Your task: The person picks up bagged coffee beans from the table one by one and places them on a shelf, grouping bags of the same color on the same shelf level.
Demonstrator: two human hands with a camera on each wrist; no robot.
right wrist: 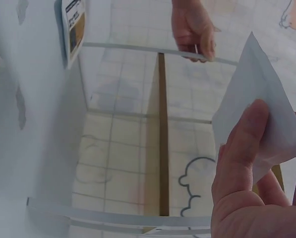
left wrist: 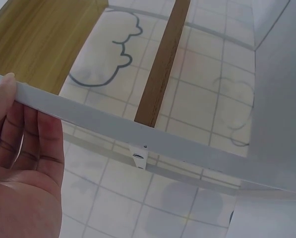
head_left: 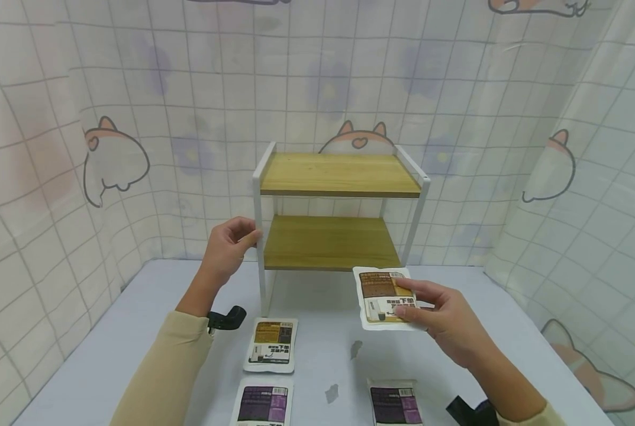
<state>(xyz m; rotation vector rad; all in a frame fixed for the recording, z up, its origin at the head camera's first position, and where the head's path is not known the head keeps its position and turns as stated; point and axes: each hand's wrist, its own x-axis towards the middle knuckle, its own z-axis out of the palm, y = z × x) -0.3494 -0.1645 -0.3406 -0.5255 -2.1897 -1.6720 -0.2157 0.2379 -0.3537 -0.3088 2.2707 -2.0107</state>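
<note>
My left hand [head_left: 229, 248] grips the front left post of a small two-tier shelf [head_left: 341, 174] with white posts and wooden boards. In the left wrist view its thumb and fingers pinch the white post [left wrist: 103, 121]. My right hand [head_left: 450, 319] holds a flat food pouch [head_left: 383, 299], brown and yellow on a white ground, in front of the shelf's right side. The right wrist view shows the plain white back of that pouch [right wrist: 257, 94], with fingers spread along it. Between the shelf's boards nothing lies on the lower board [head_left: 328, 242].
On the white table [head_left: 317, 331] lie a yellow and brown pouch [head_left: 271, 346] by the shelf's left foot, a purple pouch [head_left: 263, 405] nearer me, and another purple pouch [head_left: 396, 405] to the right. A grid-patterned curtain [head_left: 306, 77] surrounds the table.
</note>
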